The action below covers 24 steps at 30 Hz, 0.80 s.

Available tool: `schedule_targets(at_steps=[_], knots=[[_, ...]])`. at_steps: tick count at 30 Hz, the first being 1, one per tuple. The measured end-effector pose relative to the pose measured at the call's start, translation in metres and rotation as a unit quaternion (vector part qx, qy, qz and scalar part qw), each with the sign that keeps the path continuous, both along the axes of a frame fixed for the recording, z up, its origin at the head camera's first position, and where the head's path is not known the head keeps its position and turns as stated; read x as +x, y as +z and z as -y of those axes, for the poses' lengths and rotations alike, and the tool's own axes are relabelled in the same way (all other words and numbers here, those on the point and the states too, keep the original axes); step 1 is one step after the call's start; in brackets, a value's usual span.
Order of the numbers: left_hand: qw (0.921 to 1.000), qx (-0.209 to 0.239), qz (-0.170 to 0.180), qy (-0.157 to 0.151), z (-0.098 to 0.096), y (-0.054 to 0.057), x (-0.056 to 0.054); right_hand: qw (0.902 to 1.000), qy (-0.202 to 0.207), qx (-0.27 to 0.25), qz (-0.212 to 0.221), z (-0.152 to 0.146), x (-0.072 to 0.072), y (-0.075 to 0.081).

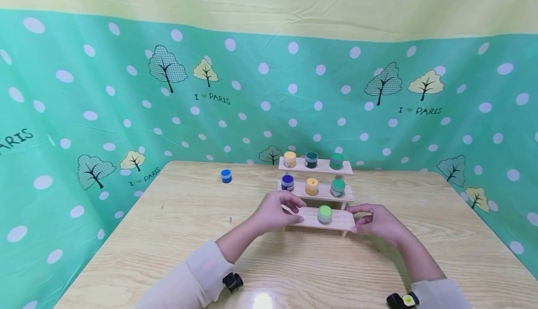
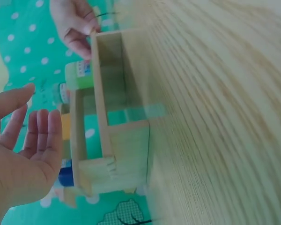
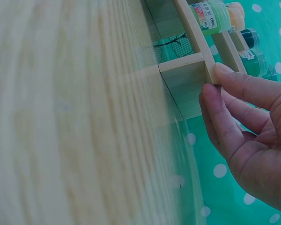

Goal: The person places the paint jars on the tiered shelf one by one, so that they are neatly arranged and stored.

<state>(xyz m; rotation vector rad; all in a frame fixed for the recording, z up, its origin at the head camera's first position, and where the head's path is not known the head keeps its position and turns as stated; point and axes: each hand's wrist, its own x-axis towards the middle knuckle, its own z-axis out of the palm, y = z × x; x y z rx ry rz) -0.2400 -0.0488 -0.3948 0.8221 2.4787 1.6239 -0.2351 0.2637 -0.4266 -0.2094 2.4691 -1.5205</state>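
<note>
A three-tier wooden stand (image 1: pixel 340 221) stands on the table with small paint jars on it. My right hand (image 1: pixel 380 222) pinches the right end of the lowest tier between thumb and fingers, as the right wrist view shows. At the other end is my left hand (image 1: pixel 275 212); the left wrist view shows its fingers (image 2: pixel 55 129) loosely bent, apart from the wood. Between the hands, a light green jar (image 1: pixel 324 214) sits on the lowest tier. The middle tier bears a purple jar (image 1: pixel 287 183), an orange jar (image 1: pixel 311 186) and a green jar (image 1: pixel 338 188).
On the top tier are a pale orange jar (image 1: pixel 290 159), a dark green jar (image 1: pixel 311 160) and a green jar (image 1: pixel 336 161). A blue jar (image 1: pixel 226 176) stands apart on the wooden table (image 1: pixel 189 215), back left. Behind hangs a dotted green curtain (image 1: pixel 294 108).
</note>
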Motion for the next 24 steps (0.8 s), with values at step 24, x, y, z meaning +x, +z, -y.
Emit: schedule_targets(at_steps=[24], knots=[[0.9911,0.076,-0.003,0.109,0.072,0.014,0.005,1.0000,-0.002,0.003,0.004,0.000,0.000,0.000]])
